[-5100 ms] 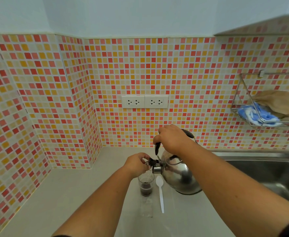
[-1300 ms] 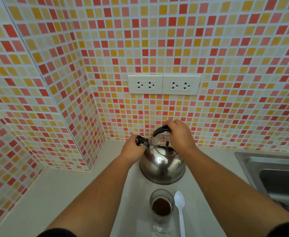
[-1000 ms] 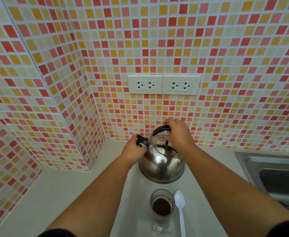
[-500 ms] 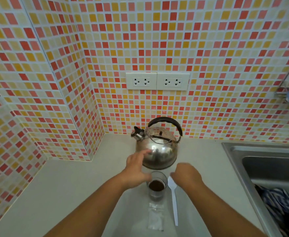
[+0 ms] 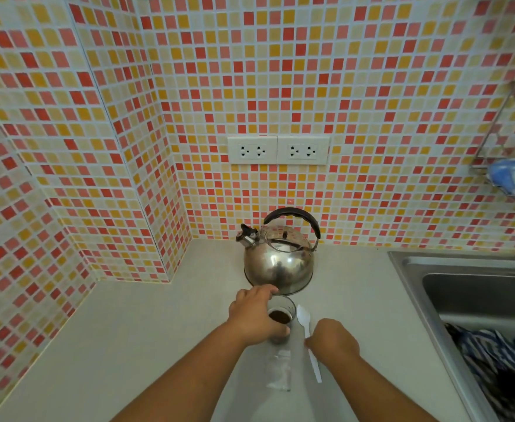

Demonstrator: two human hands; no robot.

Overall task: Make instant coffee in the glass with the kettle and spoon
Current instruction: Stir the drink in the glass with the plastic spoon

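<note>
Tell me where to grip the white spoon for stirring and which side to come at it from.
Grip the spoon by its thin handle, from above on its right. It lies flat on the counter, bowl toward the kettle, handle toward the person. The glass, held by the left hand, blocks its left; the right hand is already at the handle.

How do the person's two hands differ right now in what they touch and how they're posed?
The left hand wraps around the glass of dark coffee, fingers curled on its side; the right hand sits over the white spoon handle, which lies flat on the counter. The left hand reaches farther forward, near the kettle; the right is closer to the person. Both are low over the counter, neither touching the kettle.
</note>
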